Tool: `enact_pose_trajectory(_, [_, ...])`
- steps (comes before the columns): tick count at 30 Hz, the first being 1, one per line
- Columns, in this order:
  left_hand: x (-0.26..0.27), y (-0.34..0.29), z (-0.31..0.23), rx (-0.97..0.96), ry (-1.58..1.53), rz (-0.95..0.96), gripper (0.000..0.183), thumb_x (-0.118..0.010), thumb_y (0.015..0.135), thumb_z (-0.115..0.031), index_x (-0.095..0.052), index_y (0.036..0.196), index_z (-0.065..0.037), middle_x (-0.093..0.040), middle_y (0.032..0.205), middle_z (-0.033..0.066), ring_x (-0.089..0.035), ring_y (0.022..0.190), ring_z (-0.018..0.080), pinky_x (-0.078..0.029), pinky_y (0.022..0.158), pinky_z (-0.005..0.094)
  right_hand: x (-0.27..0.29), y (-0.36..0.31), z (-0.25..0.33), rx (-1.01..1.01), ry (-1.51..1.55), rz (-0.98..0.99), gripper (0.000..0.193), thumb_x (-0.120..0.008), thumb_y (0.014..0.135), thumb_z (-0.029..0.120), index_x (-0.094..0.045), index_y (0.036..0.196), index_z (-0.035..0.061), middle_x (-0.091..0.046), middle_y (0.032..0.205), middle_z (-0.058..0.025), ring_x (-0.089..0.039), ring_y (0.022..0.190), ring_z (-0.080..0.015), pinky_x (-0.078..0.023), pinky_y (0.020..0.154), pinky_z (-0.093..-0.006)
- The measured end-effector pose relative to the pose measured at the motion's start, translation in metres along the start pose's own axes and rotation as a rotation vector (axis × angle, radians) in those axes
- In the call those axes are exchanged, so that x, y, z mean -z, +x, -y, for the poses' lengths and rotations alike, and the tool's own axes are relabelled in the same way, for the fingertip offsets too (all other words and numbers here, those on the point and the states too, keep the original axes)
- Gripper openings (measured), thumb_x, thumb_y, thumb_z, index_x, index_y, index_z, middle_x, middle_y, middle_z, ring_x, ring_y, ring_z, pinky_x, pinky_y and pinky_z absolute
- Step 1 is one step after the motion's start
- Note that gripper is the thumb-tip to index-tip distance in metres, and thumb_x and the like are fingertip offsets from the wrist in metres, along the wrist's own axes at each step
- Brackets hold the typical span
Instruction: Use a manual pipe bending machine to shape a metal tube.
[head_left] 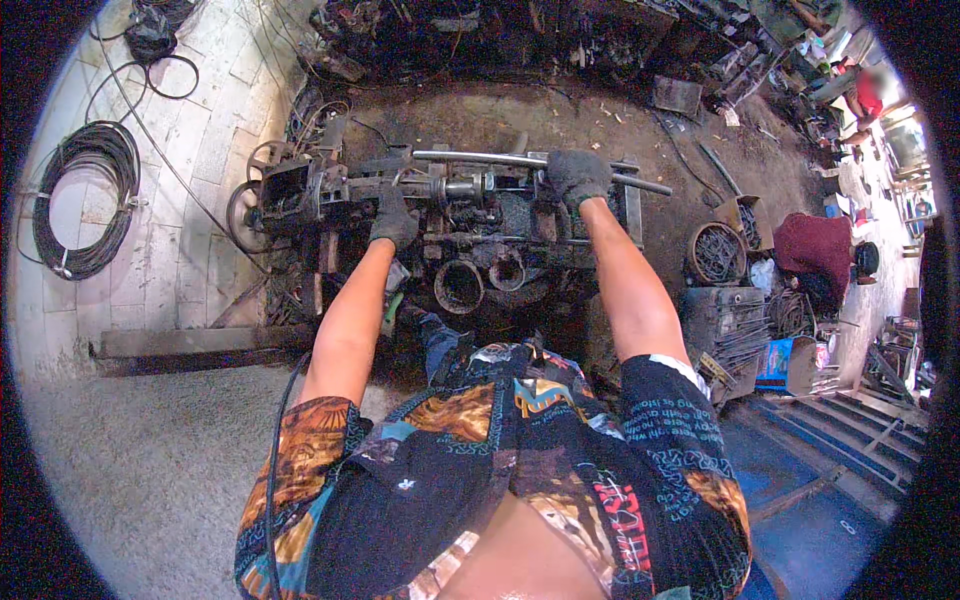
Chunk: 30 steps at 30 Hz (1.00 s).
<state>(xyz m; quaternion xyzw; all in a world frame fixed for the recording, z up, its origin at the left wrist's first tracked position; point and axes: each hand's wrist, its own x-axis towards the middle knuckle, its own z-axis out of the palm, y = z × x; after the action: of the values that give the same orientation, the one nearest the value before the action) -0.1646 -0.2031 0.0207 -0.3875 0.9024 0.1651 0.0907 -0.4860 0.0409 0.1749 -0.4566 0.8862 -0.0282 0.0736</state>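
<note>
I stand over a dark, greasy metal machine [470, 215] on the dirt floor. A long bright steel bar [480, 157] lies across its top. My right hand [577, 176], in a dark work glove, is closed around this bar near its right end. My left hand [394, 222], also gloved, grips a part on the machine's left side, just below the bar. What exactly the left fingers hold is hidden by the glove and the clutter. Two round pipe openings [460, 285] show at the machine's front, between my arms.
A coil of black cable [85, 200] lies on pale paving at the left. Scrap metal is piled along the back. A wire basket [715, 252], metal crates and a blue ramp [830, 470] stand at the right. A person in a dark red top [815, 245] crouches at the far right.
</note>
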Motion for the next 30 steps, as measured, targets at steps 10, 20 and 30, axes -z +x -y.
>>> enact_pose_trajectory(10, [0.001,-0.008,-0.004,-0.012,-0.154,-0.105,0.087,-0.063,0.091,-0.026,-0.019,0.158,0.009,-0.016,0.165,0.0329,-0.011,0.156,0.0464,-0.013,0.129,0.0468,0.003,-0.001,0.004,-0.054,0.025,-0.009,0.039,-0.048,0.095,0.037,-0.079,0.099,0.0146,-0.076,0.105,-0.0160,-0.073,0.095,-0.0389,-0.057,0.081,-0.0523])
enact_pose_trajectory(20, [-0.010,0.004,0.006,0.007,0.005,-0.004,0.087,-0.057,0.097,-0.029,-0.009,0.160,0.007,-0.009,0.168,0.0301,-0.004,0.158,0.0436,-0.012,0.129,0.0442,-0.002,-0.001,0.004,-0.031,0.012,-0.042,0.032,-0.053,0.093,0.036,-0.079,0.098,0.0177,-0.076,0.101,-0.0140,-0.074,0.092,-0.0368,-0.058,0.077,-0.0516])
enact_pose_trajectory(30, [-0.028,0.018,0.022,-0.040,-0.027,-0.029,0.092,-0.060,0.096,-0.037,-0.012,0.160,0.008,-0.010,0.168,0.0311,-0.005,0.158,0.0420,-0.011,0.130,0.0436,-0.006,0.000,0.002,0.050,-0.050,-0.057,0.026,-0.057,0.090,0.031,-0.079,0.097,0.0180,-0.077,0.098,-0.0140,-0.075,0.090,-0.0360,-0.058,0.076,-0.0515])
